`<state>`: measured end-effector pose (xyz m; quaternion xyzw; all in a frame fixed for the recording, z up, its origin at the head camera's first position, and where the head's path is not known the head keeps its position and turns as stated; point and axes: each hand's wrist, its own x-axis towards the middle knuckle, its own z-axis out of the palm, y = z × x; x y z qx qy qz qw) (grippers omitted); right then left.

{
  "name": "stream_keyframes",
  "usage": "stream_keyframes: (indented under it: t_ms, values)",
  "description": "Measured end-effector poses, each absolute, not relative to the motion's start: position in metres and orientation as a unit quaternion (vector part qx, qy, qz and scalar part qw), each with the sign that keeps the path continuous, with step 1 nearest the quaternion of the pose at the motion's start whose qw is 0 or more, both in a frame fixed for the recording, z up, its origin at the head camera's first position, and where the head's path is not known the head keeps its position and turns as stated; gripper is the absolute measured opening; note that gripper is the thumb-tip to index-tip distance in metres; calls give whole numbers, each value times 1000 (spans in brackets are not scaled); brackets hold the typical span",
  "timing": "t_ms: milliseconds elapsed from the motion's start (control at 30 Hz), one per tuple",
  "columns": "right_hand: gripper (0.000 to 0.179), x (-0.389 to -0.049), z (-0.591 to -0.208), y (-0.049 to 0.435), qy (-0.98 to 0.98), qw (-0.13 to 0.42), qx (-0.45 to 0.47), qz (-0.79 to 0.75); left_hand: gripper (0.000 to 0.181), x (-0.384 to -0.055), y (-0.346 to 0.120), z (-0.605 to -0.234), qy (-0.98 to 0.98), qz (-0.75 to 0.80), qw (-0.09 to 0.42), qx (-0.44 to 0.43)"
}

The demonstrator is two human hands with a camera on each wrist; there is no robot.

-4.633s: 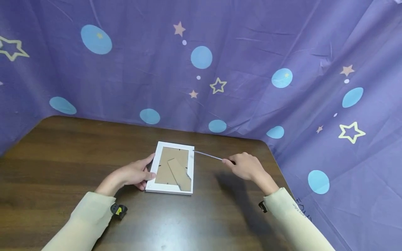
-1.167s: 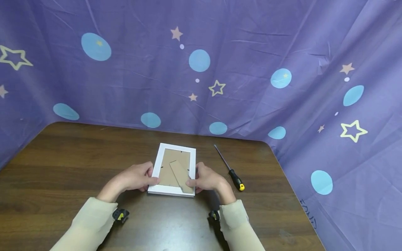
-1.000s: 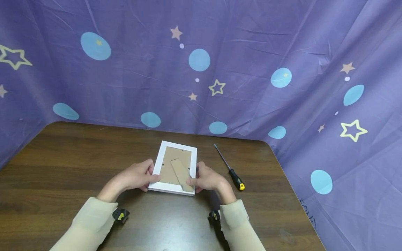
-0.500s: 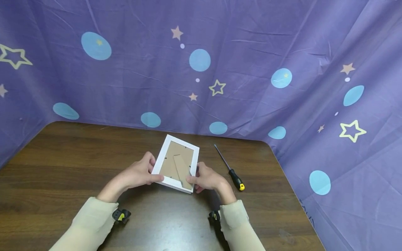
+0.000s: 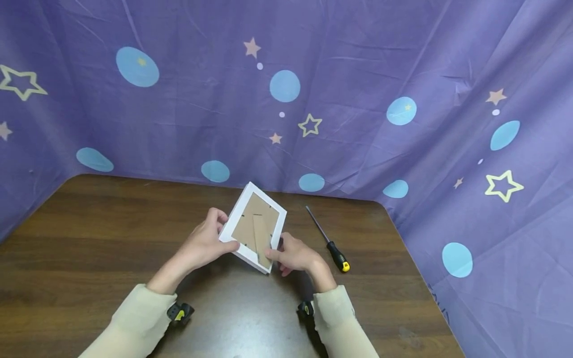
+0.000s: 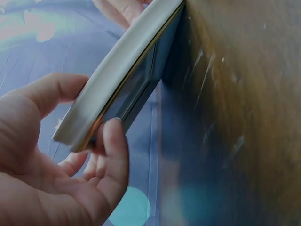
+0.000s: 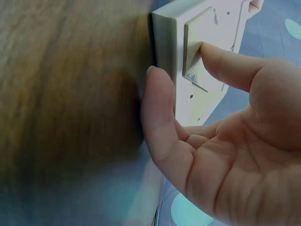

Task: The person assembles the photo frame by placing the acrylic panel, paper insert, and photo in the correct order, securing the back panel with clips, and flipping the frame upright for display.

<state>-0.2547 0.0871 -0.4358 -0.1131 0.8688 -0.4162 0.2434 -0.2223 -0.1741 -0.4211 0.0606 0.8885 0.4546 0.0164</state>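
A white picture frame (image 5: 238, 213) is tilted up off the table at its left side, its brown backing board (image 5: 245, 219) facing me. My left hand (image 5: 203, 243) grips its raised left corner, thumb on the back; in the left wrist view its fingers (image 6: 115, 141) curl under the glass side. At the lower right edge, my right hand (image 5: 297, 254) pinches the frame. Its thumb (image 7: 230, 68) lies on the slanted stand leg (image 5: 260, 231), while the fingers go round the frame's edge. Small dark tabs dot the backing's border.
To the right of the frame a screwdriver (image 5: 337, 257) with a black and yellow handle lies on the brown wooden table (image 5: 112, 238). A purple curtain (image 5: 349, 74) with stars and dots hangs behind the table and along its right side.
Earlier, my right hand held the screwdriver with its tip at the frame; now the screwdriver lies on the table. The left hand has lifted and turned the frame, raising its left side.
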Motion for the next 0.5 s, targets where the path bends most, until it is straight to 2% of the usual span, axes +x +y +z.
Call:
stream_keyframes:
  t_ms: [300,500]
  values:
    - [60,-256,-434,86,879,239,-122,-393,66,-222,-158,-425,877,469,-87,54]
    - [67,-256,-434,86,885,245,-126,-376,63,-220,-150,-427,872,472,-120,45]
